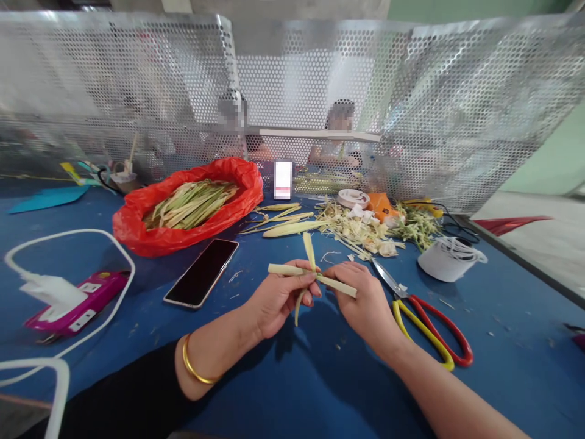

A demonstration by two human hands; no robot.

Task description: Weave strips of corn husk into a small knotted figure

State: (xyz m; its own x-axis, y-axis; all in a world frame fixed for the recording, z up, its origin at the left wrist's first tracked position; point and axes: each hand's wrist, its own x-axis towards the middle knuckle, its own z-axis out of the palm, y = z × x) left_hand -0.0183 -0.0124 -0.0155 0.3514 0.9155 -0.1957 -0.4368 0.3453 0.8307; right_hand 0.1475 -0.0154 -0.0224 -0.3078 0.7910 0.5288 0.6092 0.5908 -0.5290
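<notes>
Several pale green leaf strips [338, 285] cross one another in front of me, with ends sticking out left, right, up and down. My left hand [287, 294] pinches them near the crossing, thumb on top. The fingers of my right hand [358, 297] are closed on the right side of the strips, close to the crossing. Just right of that hand lie scissors [423, 320] with one red and one yellow handle, blades partly apart. Loose leaf strips [292, 227] rest on the blue table [292, 390] beyond my hands.
A red plastic bag [188, 207] full of leaf strips stands at the left, near a dark phone [201, 274] and a purple power strip [80, 302] with white cables. Plant scraps [361, 225] and a white roll [450, 259] lie right. A perforated metal screen [301, 79] closes the back; people sit behind it.
</notes>
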